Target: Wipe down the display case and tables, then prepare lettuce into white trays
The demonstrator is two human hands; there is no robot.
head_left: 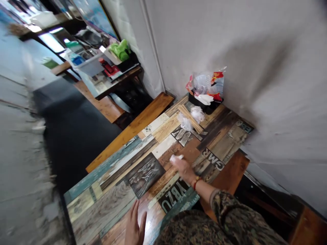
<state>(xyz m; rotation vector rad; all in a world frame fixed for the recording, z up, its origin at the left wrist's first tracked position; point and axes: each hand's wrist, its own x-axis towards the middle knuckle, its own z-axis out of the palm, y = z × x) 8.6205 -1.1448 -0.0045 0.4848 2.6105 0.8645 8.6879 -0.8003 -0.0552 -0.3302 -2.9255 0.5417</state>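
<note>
My right hand [184,169] is closed around a crumpled white tissue [176,158] and rests on the patterned wood-look table [143,160]. Part of the tissue sticks out past my fingers. Fingers stretched and thumb apart, my left hand [136,223] is over the near edge of the table with nothing in it. Farther up the tabletop lie a bundle of wooden chopsticks [190,117], a crumpled clear plastic bag [185,122] and a whitish crumpled bag [198,114].
Against the wall, a black box [208,108] holds plastic packaging [217,83]. Wooden benches [130,132] flank the table. Another table at upper left bears a translucent bin [93,65], a red-capped bottle [105,64] and a green bag [121,50]. Dark floor [74,115] lies to the left.
</note>
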